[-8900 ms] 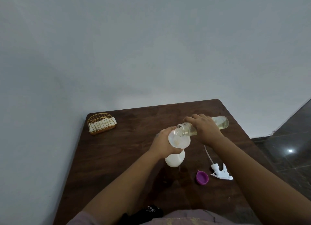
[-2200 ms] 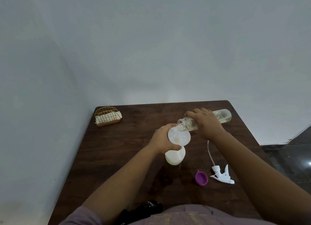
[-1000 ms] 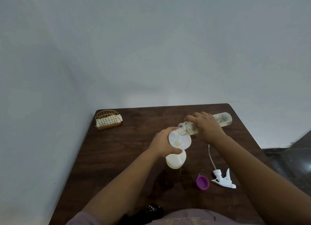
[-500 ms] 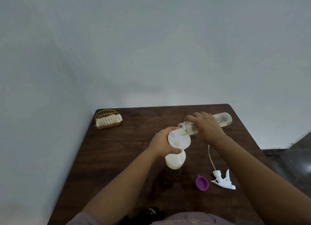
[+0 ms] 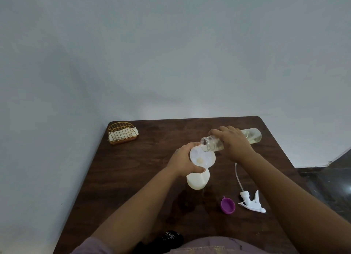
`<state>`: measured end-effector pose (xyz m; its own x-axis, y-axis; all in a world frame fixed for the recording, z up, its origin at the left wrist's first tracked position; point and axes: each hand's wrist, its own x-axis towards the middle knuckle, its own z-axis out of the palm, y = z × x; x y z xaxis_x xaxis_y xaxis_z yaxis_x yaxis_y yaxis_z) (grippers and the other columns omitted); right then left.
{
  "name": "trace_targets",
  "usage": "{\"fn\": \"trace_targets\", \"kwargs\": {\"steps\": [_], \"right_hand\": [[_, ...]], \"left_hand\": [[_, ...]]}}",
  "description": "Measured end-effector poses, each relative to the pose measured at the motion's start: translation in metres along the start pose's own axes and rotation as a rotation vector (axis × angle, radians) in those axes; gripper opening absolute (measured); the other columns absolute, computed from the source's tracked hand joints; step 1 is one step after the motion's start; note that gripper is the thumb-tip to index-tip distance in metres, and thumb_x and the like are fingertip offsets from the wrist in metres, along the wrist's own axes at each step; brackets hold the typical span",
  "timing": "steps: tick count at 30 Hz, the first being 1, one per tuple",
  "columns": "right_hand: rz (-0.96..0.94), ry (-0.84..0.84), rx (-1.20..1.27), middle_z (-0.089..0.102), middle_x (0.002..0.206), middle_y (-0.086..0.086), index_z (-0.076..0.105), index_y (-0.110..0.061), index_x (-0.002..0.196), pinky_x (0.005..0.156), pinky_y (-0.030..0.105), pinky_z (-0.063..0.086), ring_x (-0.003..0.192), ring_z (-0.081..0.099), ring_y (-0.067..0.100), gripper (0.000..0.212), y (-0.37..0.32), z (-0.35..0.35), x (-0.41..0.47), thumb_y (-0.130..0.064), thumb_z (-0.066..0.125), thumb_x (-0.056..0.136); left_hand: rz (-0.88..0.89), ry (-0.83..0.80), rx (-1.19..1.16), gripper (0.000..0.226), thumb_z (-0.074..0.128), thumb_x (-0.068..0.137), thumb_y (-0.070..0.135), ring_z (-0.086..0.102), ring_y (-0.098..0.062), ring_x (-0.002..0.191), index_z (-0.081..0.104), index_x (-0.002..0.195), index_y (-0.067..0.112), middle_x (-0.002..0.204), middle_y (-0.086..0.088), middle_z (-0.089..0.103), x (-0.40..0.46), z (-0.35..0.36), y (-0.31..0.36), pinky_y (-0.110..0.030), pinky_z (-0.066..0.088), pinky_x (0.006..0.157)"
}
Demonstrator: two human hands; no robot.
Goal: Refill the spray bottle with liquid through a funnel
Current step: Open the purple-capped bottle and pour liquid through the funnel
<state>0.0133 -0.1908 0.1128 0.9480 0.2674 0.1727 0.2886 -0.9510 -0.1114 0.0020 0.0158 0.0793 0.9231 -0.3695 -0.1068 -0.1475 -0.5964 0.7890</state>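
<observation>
A white spray bottle (image 5: 197,180) stands on the dark wooden table (image 5: 144,170) with a white funnel (image 5: 202,157) in its neck. My left hand (image 5: 183,161) grips the funnel and the bottle's top. My right hand (image 5: 232,143) holds a clear bottle (image 5: 212,144) of pale yellow liquid, tipped nearly level, its open mouth just over the funnel's rim. A small pool of liquid lies in the funnel's centre. The white trigger sprayer head (image 5: 251,201) with its dip tube lies on the table to the right, beside a purple cap (image 5: 227,205).
A gold wire holder (image 5: 122,133) with white napkins sits at the table's far left corner, next to the wall. A dark object (image 5: 167,238) lies at the near edge by my lap. The table's right edge drops to a dark tiled floor (image 5: 330,179).
Both hands and the tipped bottle keep nearly the same pose over the funnel. The view shifts slightly. The liquid pool in the funnel has shrunk to a small spot.
</observation>
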Motion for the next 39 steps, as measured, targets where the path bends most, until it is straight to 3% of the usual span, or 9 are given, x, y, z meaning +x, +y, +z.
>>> {"fn": "trace_targets", "kwargs": {"steps": [39], "right_hand": [[-0.015, 0.038, -0.054, 0.059, 0.094, -0.004, 0.057, -0.029, 0.113, 0.083, 0.037, 0.04, 0.088, 0.053, 0.023, 0.044, 0.0047, 0.0023, -0.0009, -0.017, 0.072, 0.074]], "left_hand": [[-0.023, -0.005, 0.021, 0.087, 0.087, 0.062, 0.035, 0.052, -0.018, 0.118, 0.045, 0.138, 0.031, 0.133, 0.008, 0.055, -0.0015, 0.0009, -0.0003, -0.046, 0.051, 0.097]]}}
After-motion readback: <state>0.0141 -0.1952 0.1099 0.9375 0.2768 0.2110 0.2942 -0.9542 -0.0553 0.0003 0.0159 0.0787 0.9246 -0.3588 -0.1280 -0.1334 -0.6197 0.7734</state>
